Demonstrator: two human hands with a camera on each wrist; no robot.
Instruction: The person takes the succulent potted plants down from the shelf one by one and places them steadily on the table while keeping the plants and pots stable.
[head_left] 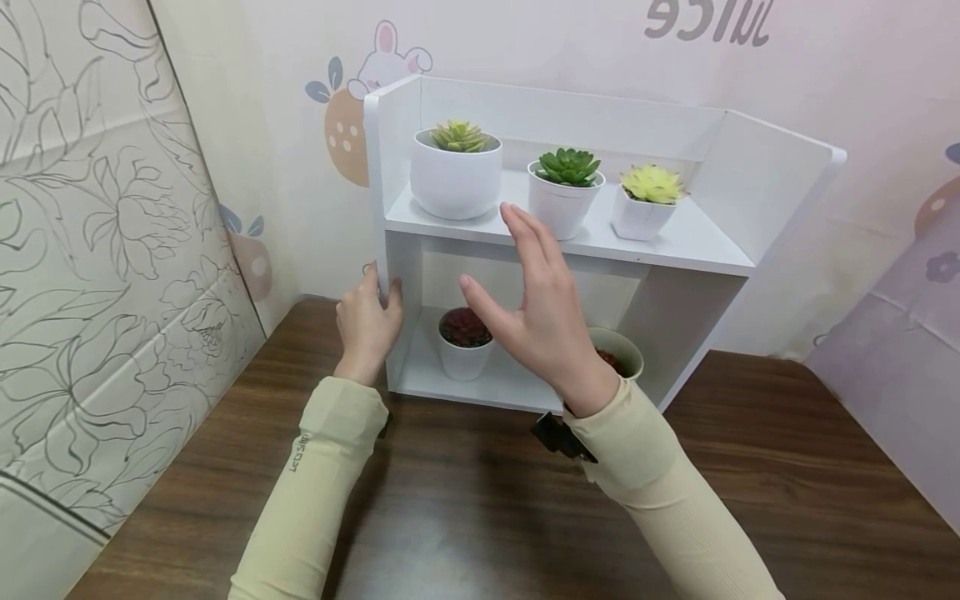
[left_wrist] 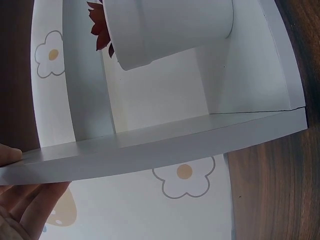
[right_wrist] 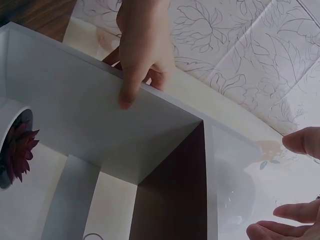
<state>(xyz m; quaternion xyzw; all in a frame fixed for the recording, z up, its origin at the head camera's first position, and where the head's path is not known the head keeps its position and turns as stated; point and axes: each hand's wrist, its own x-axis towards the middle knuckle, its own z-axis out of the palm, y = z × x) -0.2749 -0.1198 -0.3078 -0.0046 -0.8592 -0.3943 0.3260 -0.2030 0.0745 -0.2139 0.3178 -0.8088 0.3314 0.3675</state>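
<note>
A white two-tier shelf (head_left: 772,187) stands on the wooden table. My left hand (head_left: 367,327) grips its left side panel, thumb on the inner face and fingers outside, as the right wrist view also shows. Out in front of the shelf, my right hand (head_left: 543,321) is raised with fingers extended and thumb spread, holding nothing. On the upper board sit a round white pot (head_left: 456,179), a white pot with a green succulent (head_left: 564,200) and a small square pot with a yellow-green succulent (head_left: 643,215). Below is a white pot with a dark red succulent (head_left: 465,354).
Behind my right wrist, a cream pot (head_left: 628,354) on the lower board is partly hidden. The brown table (head_left: 450,500) extends toward me. A printed wall covering (head_left: 247,108) rises behind the shelf, and a flower-patterned panel (head_left: 97,250) stands at the left.
</note>
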